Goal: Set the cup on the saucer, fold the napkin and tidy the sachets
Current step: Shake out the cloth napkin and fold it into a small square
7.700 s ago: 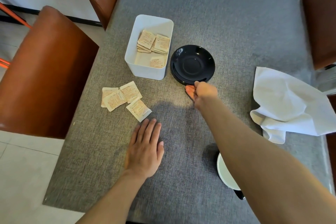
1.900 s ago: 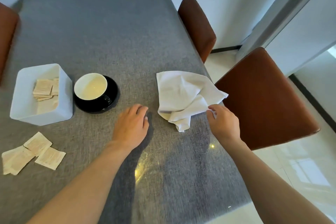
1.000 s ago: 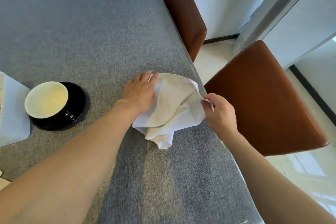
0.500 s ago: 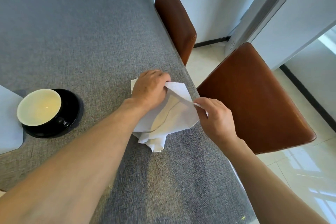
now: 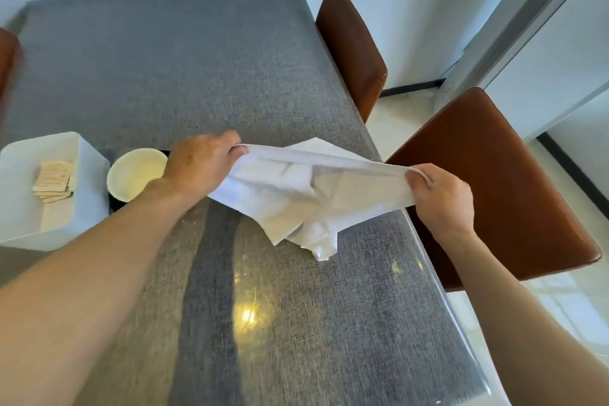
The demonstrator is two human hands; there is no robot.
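Note:
The white cloth napkin (image 5: pixel 306 194) hangs stretched above the grey table, its loose lower part drooping down to the tabletop. My left hand (image 5: pixel 197 165) pinches its left top corner and my right hand (image 5: pixel 440 198) pinches its right top corner. The white cup (image 5: pixel 135 173) stands on the black saucer (image 5: pixel 113 203), mostly hidden by my left wrist and the cup. A stack of tan sachets (image 5: pixel 54 180) lies inside the white box (image 5: pixel 89 161) at the left.
The table (image 5: pixel 184 59) has a grey cloth under a clear cover; its right edge runs close to my right hand. Brown leather chairs stand at the right (image 5: pixel 487 181), at the far right (image 5: pixel 352 43) and at the left edge (image 5: pixel 6 56).
Both hands have lifted the crumpled napkin off the table and pulled its top edge apart between them. The view has swung back so the box and sachets show again.

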